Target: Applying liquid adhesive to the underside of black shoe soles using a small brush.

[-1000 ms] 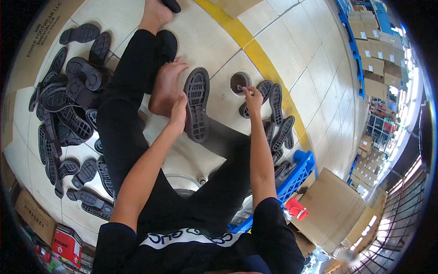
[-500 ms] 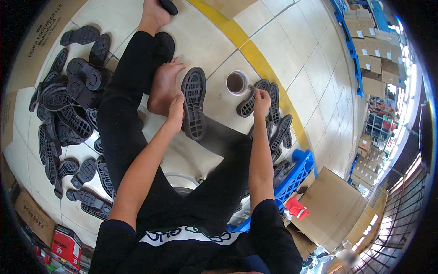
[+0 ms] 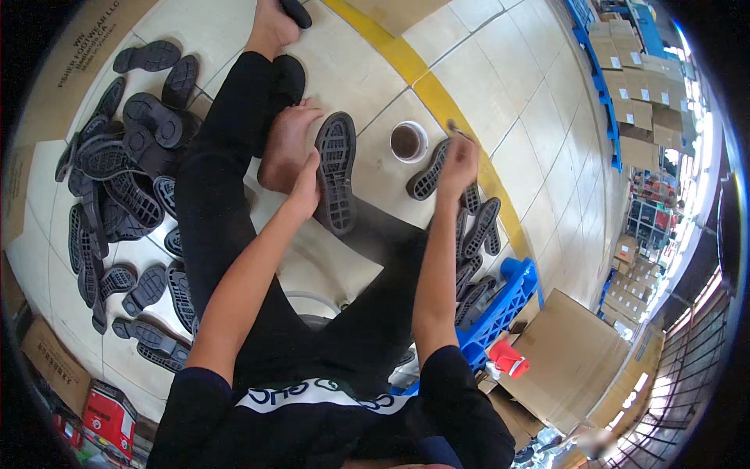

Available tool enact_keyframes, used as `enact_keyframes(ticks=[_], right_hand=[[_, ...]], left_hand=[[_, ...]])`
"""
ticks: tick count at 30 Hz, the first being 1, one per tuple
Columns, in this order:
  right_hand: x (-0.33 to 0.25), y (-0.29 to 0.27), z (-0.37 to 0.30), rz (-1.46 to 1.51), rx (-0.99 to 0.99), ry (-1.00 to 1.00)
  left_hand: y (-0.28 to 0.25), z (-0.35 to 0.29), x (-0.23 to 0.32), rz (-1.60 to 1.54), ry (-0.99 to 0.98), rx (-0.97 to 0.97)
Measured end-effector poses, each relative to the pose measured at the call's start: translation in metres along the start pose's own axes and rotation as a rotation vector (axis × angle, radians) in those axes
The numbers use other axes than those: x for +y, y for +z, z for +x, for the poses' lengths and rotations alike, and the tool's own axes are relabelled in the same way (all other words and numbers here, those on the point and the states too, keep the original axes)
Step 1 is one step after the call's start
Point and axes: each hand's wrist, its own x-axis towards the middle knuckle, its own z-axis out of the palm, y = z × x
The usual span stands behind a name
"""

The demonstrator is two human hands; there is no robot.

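Observation:
A black shoe sole point(image 3: 336, 172) stands tilted between my legs, its gridded hollow side facing me. My left hand point(image 3: 307, 186) is closed on its left edge, the thumb along the side and the other fingers hidden behind. On the right, my right hand point(image 3: 459, 164) pinches a thin small brush point(image 3: 452, 125) whose tip points up and away. That hand is above several black soles point(image 3: 424, 181) on the floor. Just left of it stands a round white cup point(image 3: 424, 147) with brown stuff inside.
A heap of black soles point(image 3: 134, 197) covers the floor at the left. More soles point(image 3: 478, 227) lie by my right forearm, near a blue pallet point(image 3: 500, 313) and a large cardboard box point(image 3: 570, 352). A yellow line point(image 3: 445, 105) crosses the tiles. My bare foot point(image 3: 285, 144) is beside the sole.
My right hand has risen and moved slightly right with the brush, away from the cup's edge. The brush tip now points up. My left hand still holds the sole.

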Motion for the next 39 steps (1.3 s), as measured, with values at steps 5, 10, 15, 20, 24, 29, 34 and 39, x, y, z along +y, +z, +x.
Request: enact_keyframes(ticks=[5,10,15,20,24,29,34,39], right_hand=[[0.01,0.016,-0.017,0.392,-0.081,0.64],[-0.1,-0.061,-0.054,1.417,-0.023,1.407],[-0.191,-0.148,-0.094,1.549,-0.048,1.351],[-0.226,-0.202,-0.108,1.608,-0.217,1.225],[-0.252,-0.216,-0.101,1.494,-0.085,1.026],[-0.267,-0.22,-0.094,1.468,0.004,0.896],[-0.271,-0.221,-0.093,1.446,0.046,0.847],[-0.269,-0.221,-0.092,1.45,0.04,0.816]], left_hand=[[0.018,-0.013,0.008,-0.105,-0.108,-0.22],[0.029,-0.068,0.02,-0.084,-0.15,-0.493],[0.051,-0.149,0.013,0.105,-0.124,-0.549],[0.071,-0.221,-0.004,0.286,-0.05,-0.68],[0.08,-0.252,-0.01,0.334,-0.004,-0.757],[0.088,-0.27,-0.015,0.382,-0.003,-0.805],[0.091,-0.279,-0.017,0.416,0.015,-0.813],[0.087,-0.277,-0.018,0.429,-0.003,-0.814]])
